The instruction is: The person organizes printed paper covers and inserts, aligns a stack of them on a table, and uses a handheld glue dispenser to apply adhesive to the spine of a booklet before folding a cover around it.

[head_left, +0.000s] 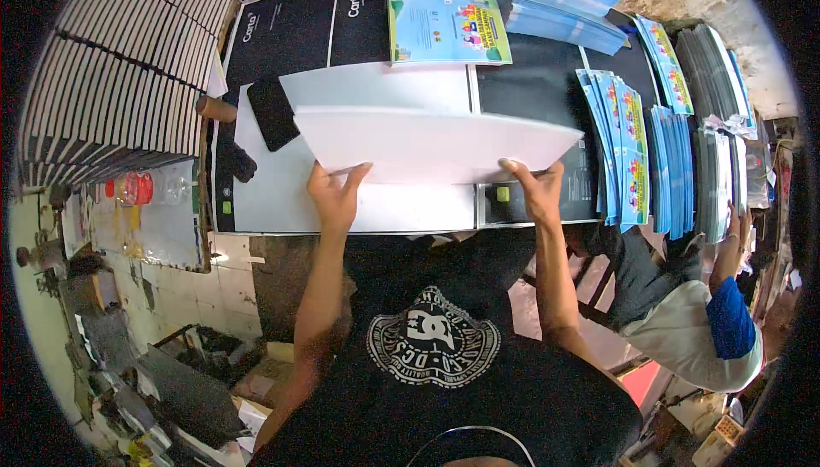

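Between my two hands a wide batch of white paper sheets (427,144) stands tilted up above the table. My left hand (336,201) grips its lower left edge, thumb on the near face. At the lower right edge my right hand (540,192) pinches it the same way, fingers behind the paper. More white paper (410,207) lies flat under the batch, and some shows behind it. Just left of the batch rests a flat black rectangular object (273,113). How many sheets I hold cannot be told.
Printed colourful covers (448,27) lie at the table's back. Fanned blue printed sheets (628,147) and stacked booklets (673,172) fill the right side. Left are a wooden cylinder (216,109), a dark lump (237,162) and a tall stack of bound blocks (120,74). A co-worker (696,330) reaches in at right.
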`<state>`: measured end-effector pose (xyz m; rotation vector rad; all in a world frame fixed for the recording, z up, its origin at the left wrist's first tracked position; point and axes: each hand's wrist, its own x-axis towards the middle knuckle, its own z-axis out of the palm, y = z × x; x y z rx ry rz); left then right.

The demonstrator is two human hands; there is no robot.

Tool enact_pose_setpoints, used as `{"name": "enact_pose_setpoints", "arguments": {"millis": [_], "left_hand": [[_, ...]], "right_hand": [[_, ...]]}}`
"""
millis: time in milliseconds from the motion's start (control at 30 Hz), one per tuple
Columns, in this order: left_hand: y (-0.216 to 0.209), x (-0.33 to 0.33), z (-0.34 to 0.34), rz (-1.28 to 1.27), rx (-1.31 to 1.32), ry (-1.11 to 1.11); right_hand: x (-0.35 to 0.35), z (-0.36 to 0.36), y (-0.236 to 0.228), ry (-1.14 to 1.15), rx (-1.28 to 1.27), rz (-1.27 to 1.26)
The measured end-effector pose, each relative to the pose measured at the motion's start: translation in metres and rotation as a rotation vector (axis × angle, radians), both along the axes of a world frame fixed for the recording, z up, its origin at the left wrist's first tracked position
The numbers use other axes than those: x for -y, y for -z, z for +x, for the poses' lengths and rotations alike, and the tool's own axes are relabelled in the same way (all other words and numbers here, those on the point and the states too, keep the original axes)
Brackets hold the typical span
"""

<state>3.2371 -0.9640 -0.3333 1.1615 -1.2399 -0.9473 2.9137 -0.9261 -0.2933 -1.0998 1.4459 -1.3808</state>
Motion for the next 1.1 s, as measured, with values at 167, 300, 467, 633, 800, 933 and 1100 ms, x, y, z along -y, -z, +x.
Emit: {"name": "enact_pose_setpoints", "arguments": {"millis": [167, 300, 467, 633, 800, 933, 1100], "left_hand": [[-0.008, -0.005, -0.004, -0.184, -0.079, -0.121], [0.001, 0.002, 0.002, 0.0, 0.172, 0.019], [-0.03, -0.003, -0.02, -0.06, 0.081, -0.117], [0.005, -0.007, 0.005, -0.025, 0.112, -0.037], [0.01, -0.005, 0.009, 0.053, -0.107, -0.003], [0.014, -0.004, 0.007, -0.014, -0.039, 0.039], [0.012, -0.007, 0.009, 0.028, -0.049, 0.024]], "right_hand": [[0.002, -0.01, 0.001, -0.038, 0.036, -0.126], [0.01, -0.008, 0.038, 0.0, 0.034, -0.108], [0.004, 0.005, 0.011, 0.084, -0.031, -0.175], [-0.006, -0.009, 0.029, -0.017, -0.03, -0.06], [-0.011, -0.008, 0.031, -0.099, 0.118, -0.007], [-0.01, -0.011, 0.037, -0.151, 0.079, 0.103], [-0.011, -0.013, 0.055, -0.133, -0.028, 0.067]]}}
